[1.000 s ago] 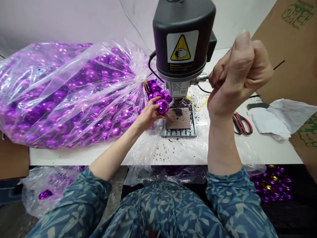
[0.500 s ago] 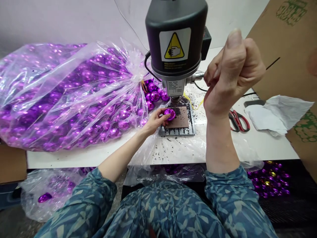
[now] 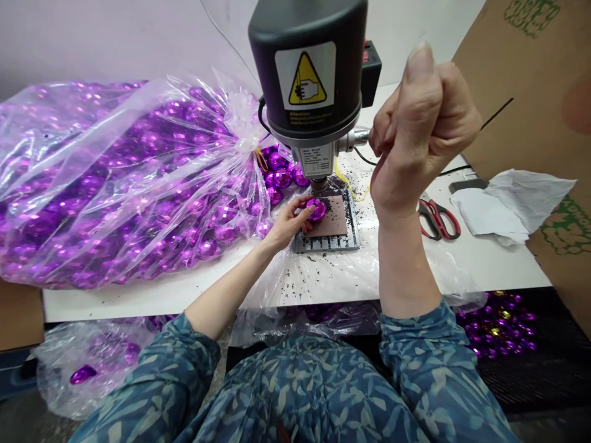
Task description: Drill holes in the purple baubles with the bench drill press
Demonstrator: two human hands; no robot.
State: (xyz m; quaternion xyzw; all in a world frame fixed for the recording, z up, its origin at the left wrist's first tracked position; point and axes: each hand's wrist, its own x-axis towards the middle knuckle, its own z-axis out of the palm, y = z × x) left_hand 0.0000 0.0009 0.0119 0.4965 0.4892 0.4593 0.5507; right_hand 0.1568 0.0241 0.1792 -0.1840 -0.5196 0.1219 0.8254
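Note:
My left hand (image 3: 292,220) is closed on a shiny purple faceted ball (image 3: 316,210), pinching its left side between thumb and fingers. The ball is over a flat brown board (image 3: 335,220) on the slotted metal base (image 3: 323,244) of a small black drill press (image 3: 305,80). Just above the ball is the tool end (image 3: 318,186) of the press. My right hand (image 3: 425,123) is raised in a fist at the right side of the press, next to its metal hub (image 3: 355,139). It grips the lever, which is mostly hidden by the fingers.
A big clear bag (image 3: 138,184) of purple balls lies on the left, with loose balls (image 3: 281,178) beside its tied neck. Dark shavings (image 3: 295,277) litter the white table. Scissors (image 3: 438,220), white paper (image 3: 494,209) and a cardboard box (image 3: 530,92) are on the right.
The view has shifted slightly, so the press appears farther left. The ball has turned a little in my left hand. My right fist keeps its place at the press.

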